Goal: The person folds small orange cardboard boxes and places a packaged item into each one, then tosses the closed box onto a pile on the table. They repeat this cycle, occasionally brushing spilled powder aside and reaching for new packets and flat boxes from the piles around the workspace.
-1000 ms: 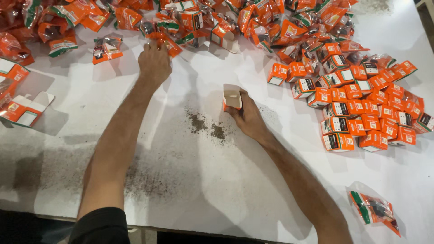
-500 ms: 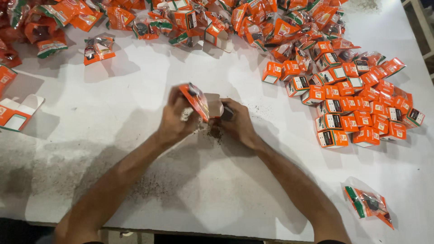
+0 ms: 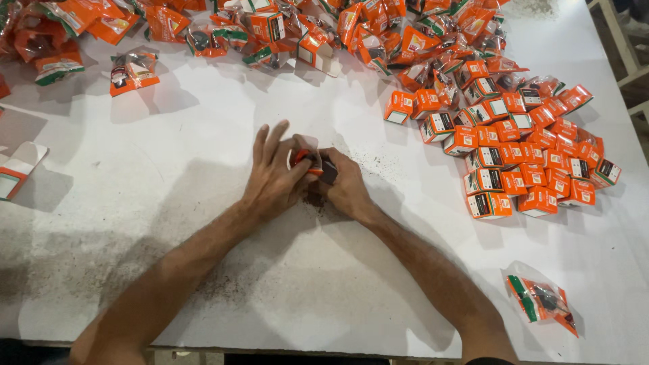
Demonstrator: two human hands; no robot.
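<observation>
My left hand and my right hand meet at the middle of the white table. Between them they press a small orange packet against a small box that my right hand grips; most of both is hidden by my fingers. The left thumb and lower fingers pinch the packet while the other fingers spread upward. Dark crumbs lie on the table just under the hands.
Several closed orange-and-white small boxes lie packed together at the right. A heap of orange plastic packets runs along the far edge. One loose packet lies near right. A flat unfolded carton rests at the left edge.
My left hand came back from the far heap with an orange packet and joined my right hand. The hands now sit lower and closer, pressing packet and box together.
</observation>
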